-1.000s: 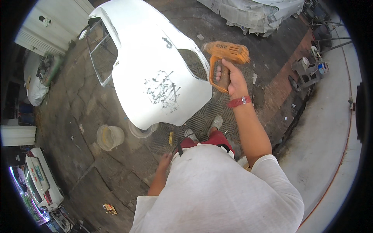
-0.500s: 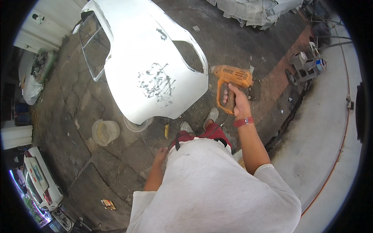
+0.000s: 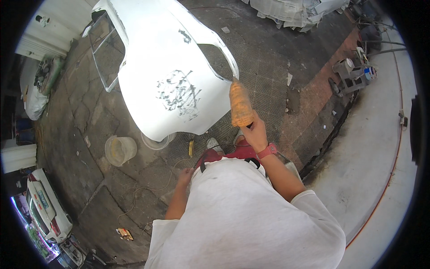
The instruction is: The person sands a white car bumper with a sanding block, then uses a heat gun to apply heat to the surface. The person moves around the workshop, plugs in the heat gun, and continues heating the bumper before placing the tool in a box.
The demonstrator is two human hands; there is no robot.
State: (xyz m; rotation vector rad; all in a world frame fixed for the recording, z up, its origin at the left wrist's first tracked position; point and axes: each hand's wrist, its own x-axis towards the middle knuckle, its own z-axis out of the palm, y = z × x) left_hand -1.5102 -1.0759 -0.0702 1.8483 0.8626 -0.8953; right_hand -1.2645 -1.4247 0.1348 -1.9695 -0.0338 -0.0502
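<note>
The person's right hand (image 3: 255, 132) is closed around the grip of an orange, scuffed plastic heat gun (image 3: 241, 106), seen from behind as a tapering barrel. Its nozzle points at the right edge of a large, smooth white car body panel (image 3: 168, 58); whether the 2 touch is unclear. The left hand (image 3: 185, 176) hangs beside the hip, fingers loosely curled; I cannot tell whether anything is in it. A red-strapped wristwatch (image 3: 267, 151) circles the right wrist.

The panel curves broadly, with a narrow, looping arm along its upper right and 2 dark, streaky patches, 1 large and crosshatched, 1 small. A slender, angular metal frame (image 3: 95, 57) stands at its left. Near its lower edge are a cloudy, round plastic bucket (image 3: 121, 151) and a slim yellow tool (image 3: 191, 148), both on the rough, cracked grey floor (image 3: 96, 152). Farther off lie a hollow, grey block (image 3: 351, 76) and crumpled, pale sheeting (image 3: 291, 11).
</note>
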